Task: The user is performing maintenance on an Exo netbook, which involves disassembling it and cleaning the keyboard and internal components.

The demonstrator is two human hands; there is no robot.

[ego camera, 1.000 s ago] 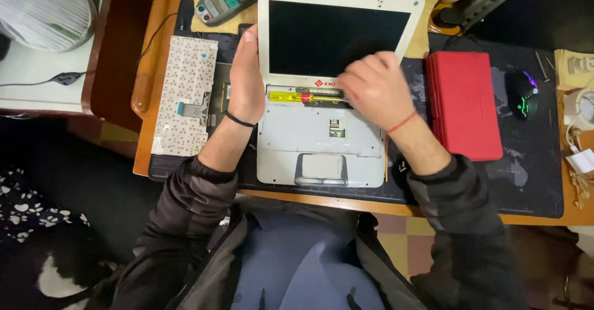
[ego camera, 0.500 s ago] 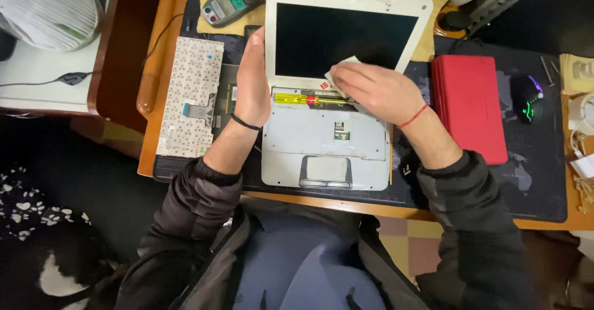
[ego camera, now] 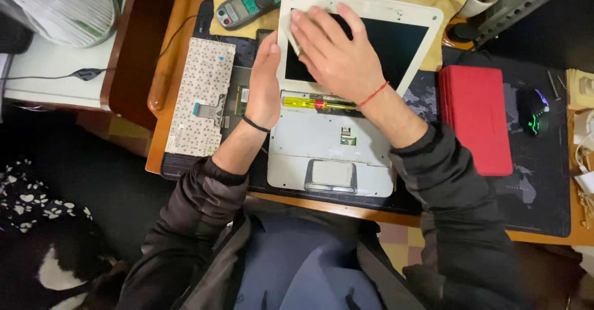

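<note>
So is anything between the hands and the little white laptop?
No, nothing visible. The left hand rests against the laptop's left edge, and the right hand lies flat on its dark screen. The yellow screwdriver lies below, out of the way.

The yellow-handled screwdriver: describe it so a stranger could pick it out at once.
Start at the open white laptop in the middle of the black desk mat. The yellow-handled screwdriver lies crosswise on the laptop's stripped base, just below the dark screen and between the person's wrists. Its translucent yellow handle with a red collar is the only bright slim tool on the pale grey base.
</note>
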